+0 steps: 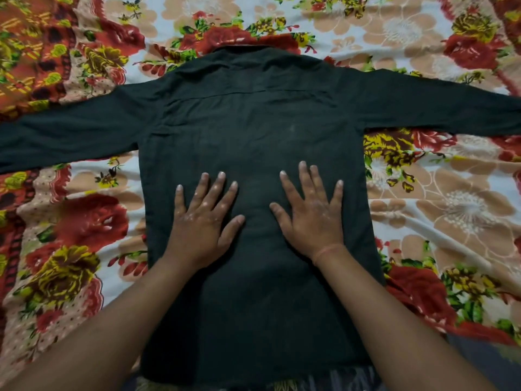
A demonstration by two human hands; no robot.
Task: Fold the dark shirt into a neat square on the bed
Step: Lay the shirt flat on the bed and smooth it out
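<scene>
On the flowered bedspread the dark shirt lies flat, back up, sleeves stretched out to both sides, while the left hand and right hand press palm-down on its middle, fingers spread.

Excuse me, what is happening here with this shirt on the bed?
A person is getting a dark shirt ready for folding on a bed covered with a flowered sheet. The shirt lies flat, collar away from the person, with both sleeves spread out to the sides. The left hand and the right hand rest flat on its lower middle, fingers spread, as if smoothing the cloth. No fold has been made yet.
</scene>
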